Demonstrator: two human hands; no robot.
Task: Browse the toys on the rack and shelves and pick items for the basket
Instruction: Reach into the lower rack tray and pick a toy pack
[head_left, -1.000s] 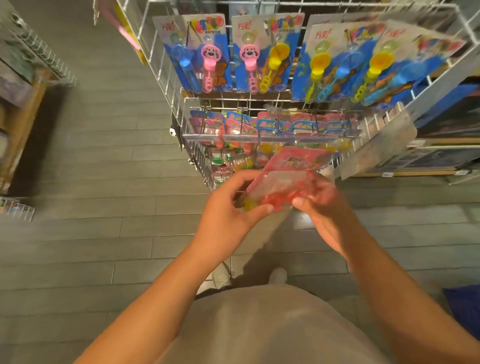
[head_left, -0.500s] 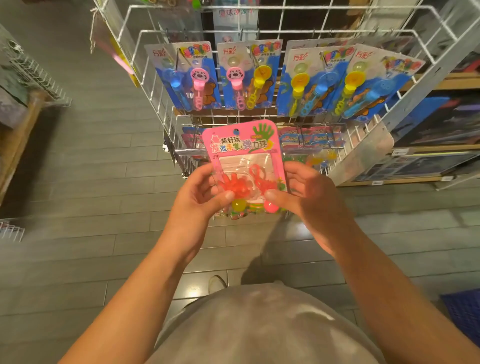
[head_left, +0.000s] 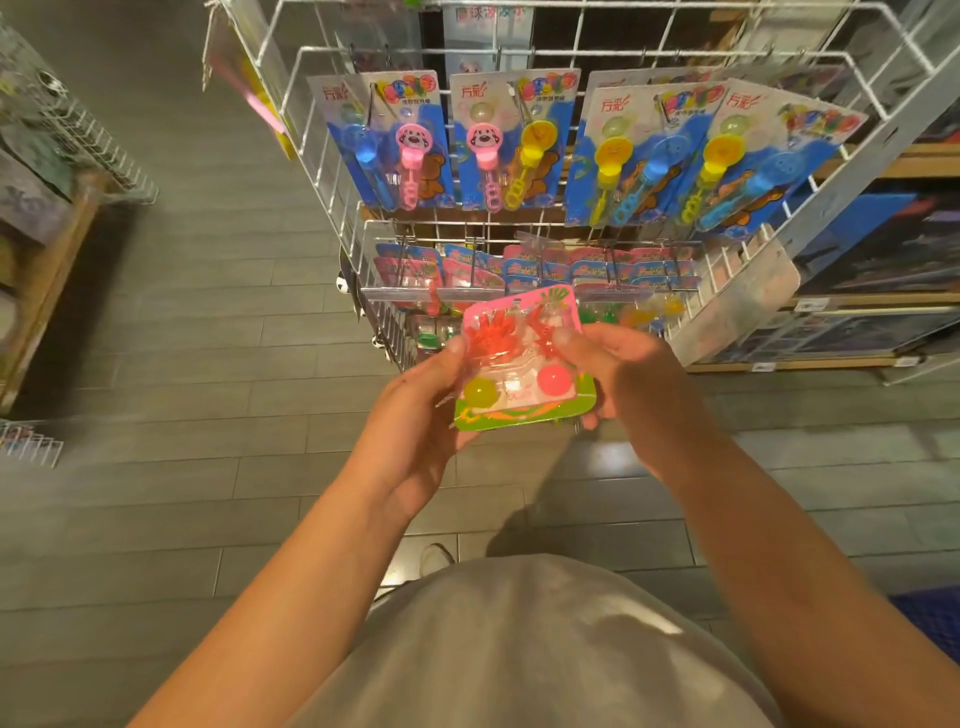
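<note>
Now both hands, left hand (head_left: 415, 410) & right hand (head_left: 628, 374), grip blister pack (head_left: 524, 364) w/ 2 balls.

1. A toy shop, judging by the white wire display rack (head_left: 332, 171) hung with identical carded bubble wands (head_left: 501, 140).
2. More blister-packed toys (head_left: 597, 265) on hooks lower down.
3. Stocked wooden shelves (head_left: 878, 306) alongside, over a tiled floor (head_left: 156, 312).

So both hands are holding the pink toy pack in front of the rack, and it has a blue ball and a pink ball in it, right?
Not quite. In the head view both hands, left hand and right hand, do hold the pack before the rack, but its balls are yellow-green and pink, not blue.
</note>
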